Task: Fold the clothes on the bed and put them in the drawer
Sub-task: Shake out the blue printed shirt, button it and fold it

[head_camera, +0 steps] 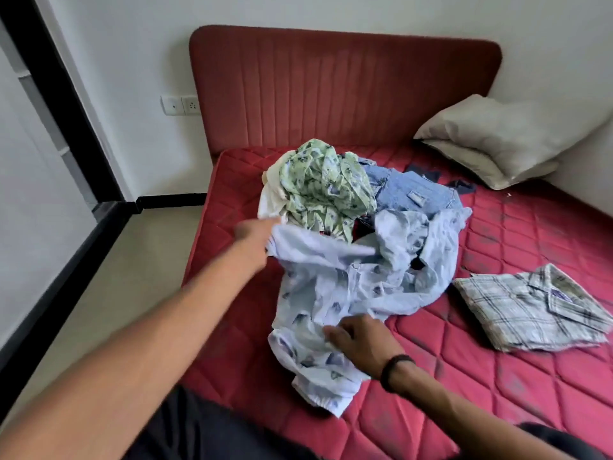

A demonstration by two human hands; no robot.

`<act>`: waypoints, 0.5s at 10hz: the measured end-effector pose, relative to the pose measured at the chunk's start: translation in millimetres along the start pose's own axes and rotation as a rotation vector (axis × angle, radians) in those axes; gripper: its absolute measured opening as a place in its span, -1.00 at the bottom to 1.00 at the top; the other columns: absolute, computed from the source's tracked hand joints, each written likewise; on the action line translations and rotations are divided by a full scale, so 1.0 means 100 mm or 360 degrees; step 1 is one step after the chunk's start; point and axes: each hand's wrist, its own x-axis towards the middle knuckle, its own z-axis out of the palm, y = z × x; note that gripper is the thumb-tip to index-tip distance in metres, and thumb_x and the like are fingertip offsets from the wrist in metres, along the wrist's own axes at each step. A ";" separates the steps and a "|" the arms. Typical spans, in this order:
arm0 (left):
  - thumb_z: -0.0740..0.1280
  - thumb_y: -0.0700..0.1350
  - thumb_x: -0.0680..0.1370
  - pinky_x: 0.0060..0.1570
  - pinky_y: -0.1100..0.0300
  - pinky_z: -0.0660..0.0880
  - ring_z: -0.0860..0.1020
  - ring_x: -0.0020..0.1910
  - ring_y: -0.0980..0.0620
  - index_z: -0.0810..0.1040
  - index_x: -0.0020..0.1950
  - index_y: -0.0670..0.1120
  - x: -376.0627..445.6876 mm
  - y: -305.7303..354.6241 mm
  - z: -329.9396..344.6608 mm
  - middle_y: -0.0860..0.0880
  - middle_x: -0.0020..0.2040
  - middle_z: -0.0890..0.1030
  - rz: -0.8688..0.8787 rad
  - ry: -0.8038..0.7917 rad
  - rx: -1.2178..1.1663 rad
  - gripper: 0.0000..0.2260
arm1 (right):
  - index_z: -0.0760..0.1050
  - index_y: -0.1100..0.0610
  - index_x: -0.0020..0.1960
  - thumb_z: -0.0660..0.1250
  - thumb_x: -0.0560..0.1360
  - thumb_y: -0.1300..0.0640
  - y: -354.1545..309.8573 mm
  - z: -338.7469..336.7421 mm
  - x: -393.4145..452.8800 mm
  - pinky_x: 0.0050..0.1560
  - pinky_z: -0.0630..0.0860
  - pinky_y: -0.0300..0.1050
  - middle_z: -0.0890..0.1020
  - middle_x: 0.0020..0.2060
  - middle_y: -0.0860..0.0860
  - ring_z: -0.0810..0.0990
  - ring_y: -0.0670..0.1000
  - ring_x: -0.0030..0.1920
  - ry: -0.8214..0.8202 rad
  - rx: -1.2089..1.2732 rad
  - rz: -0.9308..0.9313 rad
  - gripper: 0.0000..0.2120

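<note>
A crumpled pale blue printed shirt (335, 293) lies on the red mattress (497, 376). My left hand (253, 239) grips its upper edge and lifts it a little. Near the shirt's lower part, my right hand (360, 343) holds the cloth with curled fingers. Behind the shirt sits a heap: a green floral garment (318, 190), a white piece (270, 202) and blue denim (411, 192). A folded grey plaid shirt (530, 310) lies flat at the right. No drawer is in view.
A red padded headboard (345, 88) stands against the back wall. Two pale pillows (507, 137) rest at the bed's far right corner. Bare floor (126, 277) runs along the bed's left side, next to a black-framed panel (59, 88).
</note>
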 end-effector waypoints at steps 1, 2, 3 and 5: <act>0.39 -0.06 0.60 0.01 0.12 0.60 0.60 0.28 -0.18 0.54 0.39 -0.21 0.08 0.57 -0.54 -0.18 0.34 0.60 0.0176 0.0395 -0.0133 -0.60 | 0.42 0.11 -0.38 0.37 0.53 -0.27 0.15 -0.09 -0.05 -0.36 0.38 -0.02 0.44 -0.53 0.00 0.39 -0.06 -0.47 0.0486 0.0086 -0.0023 -0.48; 0.37 -0.08 0.56 0.26 0.02 0.54 0.57 0.32 -0.16 0.61 0.32 -0.13 0.24 0.47 -0.96 -0.18 0.33 0.61 0.0221 0.0889 -0.0029 -0.65 | 0.28 0.08 -0.42 0.24 0.55 -0.36 0.17 -0.10 -0.24 -0.40 0.25 0.01 0.30 -0.58 -0.03 0.28 -0.04 -0.51 0.0649 -0.0024 -0.0139 -0.39; 0.41 -0.02 0.50 0.40 -0.03 0.36 0.35 0.48 -0.27 0.50 0.40 -0.12 0.30 0.06 -0.98 -0.27 0.48 0.40 0.0055 0.0978 0.0306 -0.51 | 0.26 0.16 -0.44 -0.06 0.57 -0.48 0.13 0.02 -0.45 -0.35 0.30 -0.02 0.36 -0.58 0.01 0.36 -0.03 -0.51 0.0390 -0.0158 -0.0070 -0.24; 0.46 -0.12 0.58 -0.16 0.00 0.63 0.69 -0.26 0.07 0.71 -0.07 -0.15 -0.28 -0.45 -0.04 -0.05 -0.20 0.73 0.0859 -0.0155 0.0849 -0.89 | 0.69 0.07 0.12 0.16 0.64 -0.31 -0.08 -0.06 -0.48 -0.05 0.62 -0.19 0.74 -0.04 0.09 0.71 0.00 -0.08 -0.1085 0.0269 -0.0184 -0.48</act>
